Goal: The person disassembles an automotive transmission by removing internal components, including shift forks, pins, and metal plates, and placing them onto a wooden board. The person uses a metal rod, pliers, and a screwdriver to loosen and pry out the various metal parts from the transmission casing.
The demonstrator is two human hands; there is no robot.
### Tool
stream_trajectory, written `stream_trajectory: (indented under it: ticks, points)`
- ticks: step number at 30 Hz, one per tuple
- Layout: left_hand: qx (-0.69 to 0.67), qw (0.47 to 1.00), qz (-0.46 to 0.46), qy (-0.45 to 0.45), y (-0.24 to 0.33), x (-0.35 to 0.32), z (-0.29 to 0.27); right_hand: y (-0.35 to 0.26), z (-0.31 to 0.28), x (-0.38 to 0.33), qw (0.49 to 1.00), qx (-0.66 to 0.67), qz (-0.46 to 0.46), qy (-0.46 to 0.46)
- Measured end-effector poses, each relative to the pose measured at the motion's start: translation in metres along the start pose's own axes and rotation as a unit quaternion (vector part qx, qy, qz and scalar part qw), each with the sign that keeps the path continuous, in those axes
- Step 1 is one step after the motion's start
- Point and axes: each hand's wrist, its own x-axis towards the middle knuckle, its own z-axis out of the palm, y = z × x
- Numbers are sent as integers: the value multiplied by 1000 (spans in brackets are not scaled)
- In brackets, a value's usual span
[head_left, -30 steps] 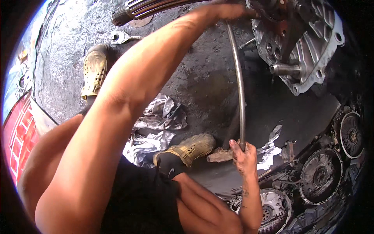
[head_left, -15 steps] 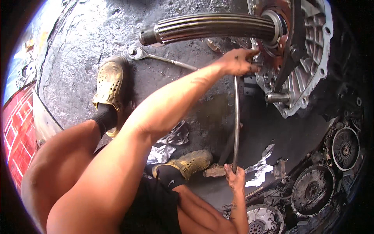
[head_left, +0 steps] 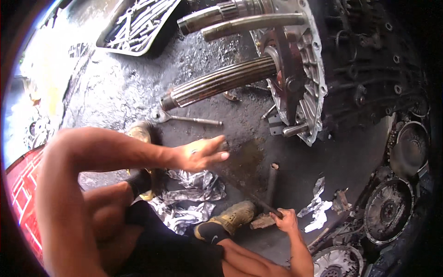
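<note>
My right hand [head_left: 287, 220] is closed round the lower end of a metal rod [head_left: 258, 201], which slants up and left from the fist. The rod's far end is blurred and hard to make out. My left hand [head_left: 203, 154] hangs above the floor with its fingers stretched out and apart, holding nothing, near crumpled silvery sheets [head_left: 194, 182]. Beyond it stands a metal gearbox housing [head_left: 315, 92] with a long splined shaft [head_left: 221, 82] sticking out to the left. A dark reddish fork-like arm [head_left: 291, 69] crosses the housing by the shaft's base.
A ratchet wrench [head_left: 194, 121] lies on the oily floor below the shaft. At the far left is a tray [head_left: 146, 50] of wrenches. Round greasy gearbox parts [head_left: 388, 210] line the right side. A short dark tube [head_left: 273, 182] and torn foil [head_left: 317, 210] lie nearby.
My left hand has come away from the housing, moving left and nearer, its fingers now apart. The rod has swung from nearly upright to a leftward slant. The tool tray has come into view.
</note>
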Motion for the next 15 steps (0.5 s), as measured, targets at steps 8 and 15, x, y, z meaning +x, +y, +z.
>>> stream_trajectory:
  ticks: [8, 15]
  points:
    - [-322, 808, -181, 459, 121, -74, -115, -110, 1, 47, 976, 128, -26, -173]
    - [-204, 769, -54, 603, 117, -148, -229, -135, -6, 55, 984, 2, 31, -176]
